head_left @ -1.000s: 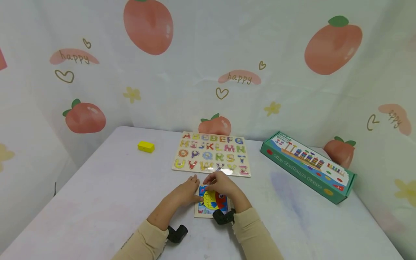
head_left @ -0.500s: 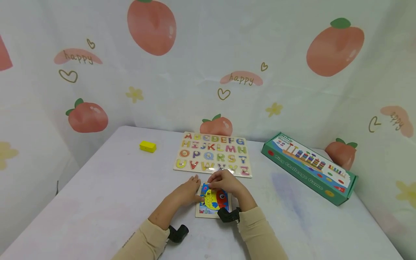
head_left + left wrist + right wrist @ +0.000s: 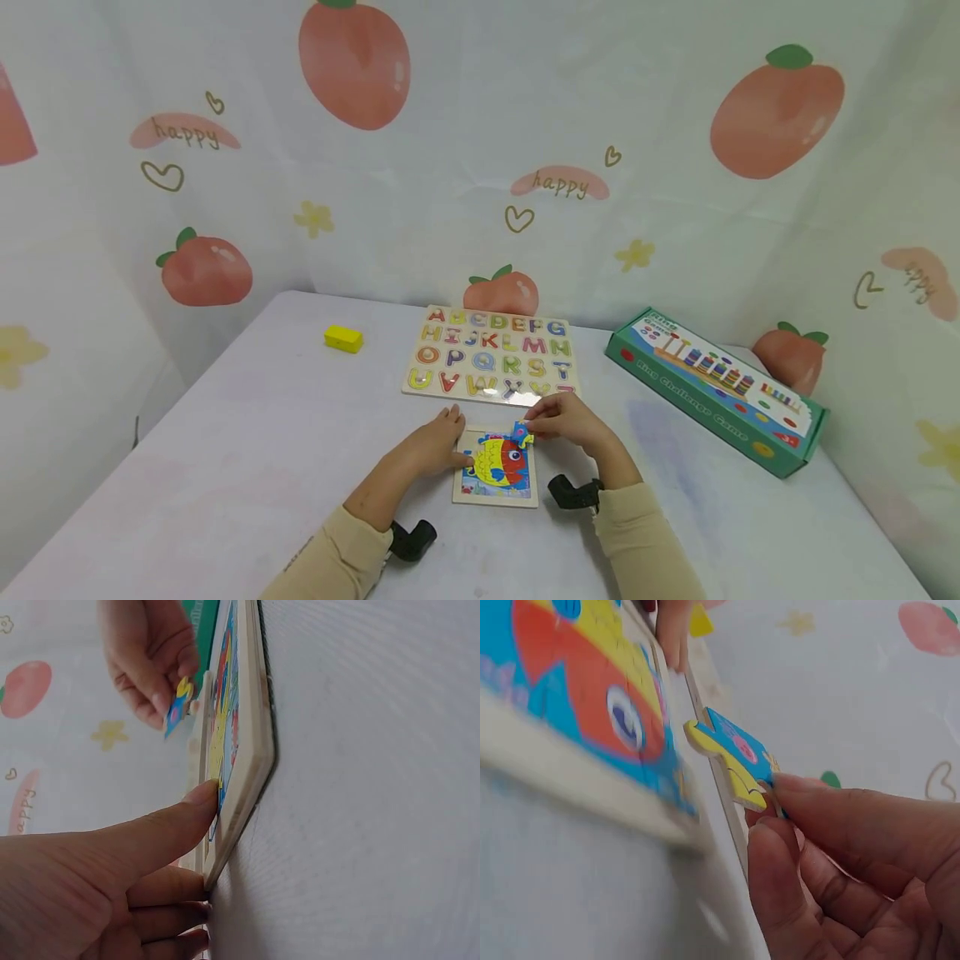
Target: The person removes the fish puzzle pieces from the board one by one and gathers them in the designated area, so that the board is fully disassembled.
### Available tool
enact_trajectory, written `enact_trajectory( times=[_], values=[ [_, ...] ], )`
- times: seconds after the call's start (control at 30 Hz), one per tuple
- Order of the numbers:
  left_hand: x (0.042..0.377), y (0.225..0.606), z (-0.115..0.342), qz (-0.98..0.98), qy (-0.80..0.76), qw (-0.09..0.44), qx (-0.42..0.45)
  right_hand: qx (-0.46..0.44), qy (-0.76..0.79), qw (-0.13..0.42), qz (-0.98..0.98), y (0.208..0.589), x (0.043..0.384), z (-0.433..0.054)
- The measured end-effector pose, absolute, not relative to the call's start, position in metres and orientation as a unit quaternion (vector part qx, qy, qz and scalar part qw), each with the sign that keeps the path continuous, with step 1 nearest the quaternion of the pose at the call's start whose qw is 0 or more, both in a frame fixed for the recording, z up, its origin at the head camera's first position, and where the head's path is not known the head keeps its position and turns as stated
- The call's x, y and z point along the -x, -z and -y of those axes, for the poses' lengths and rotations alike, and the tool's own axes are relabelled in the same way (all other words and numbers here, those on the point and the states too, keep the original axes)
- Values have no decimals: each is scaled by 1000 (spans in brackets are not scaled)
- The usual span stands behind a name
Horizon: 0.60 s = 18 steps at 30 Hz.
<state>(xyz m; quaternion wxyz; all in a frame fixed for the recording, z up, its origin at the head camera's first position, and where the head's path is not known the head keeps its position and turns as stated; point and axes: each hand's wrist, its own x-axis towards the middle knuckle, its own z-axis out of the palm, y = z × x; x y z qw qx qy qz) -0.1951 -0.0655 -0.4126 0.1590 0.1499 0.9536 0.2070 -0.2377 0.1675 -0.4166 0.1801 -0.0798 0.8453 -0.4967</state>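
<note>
A small wooden tray puzzle (image 3: 491, 462) with a yellow and red fish picture lies on the table. Across its left edge rests my left hand (image 3: 431, 446), thumb on the picture and other fingers along the frame's side, as the left wrist view (image 3: 202, 795) also shows. My right hand (image 3: 573, 423) pinches a blue and yellow puzzle piece (image 3: 521, 434) between thumb and fingers, over the puzzle's top right corner. In the right wrist view the piece (image 3: 739, 754) is tilted and apart from the tray. Bare wood shows at the tray's upper left.
Behind the puzzle lies a wooden alphabet board (image 3: 491, 354). A yellow block (image 3: 343, 338) sits at the back left. A green Ring Challenge Game box (image 3: 716, 392) stands at the right. A printed curtain (image 3: 450, 125) hangs behind the table (image 3: 247, 467).
My right hand has lifted the puzzle piece from the tray's upper left and carried it right. My left hand stays on the tray. The head view has shifted slightly.
</note>
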Motion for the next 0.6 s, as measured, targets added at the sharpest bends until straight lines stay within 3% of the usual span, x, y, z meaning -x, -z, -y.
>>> enact_trajectory(
  times=[0.6],
  values=[
    [196, 414, 64, -956, -198, 157, -147, 51, 475, 186, -859, 423, 241, -219]
  ],
)
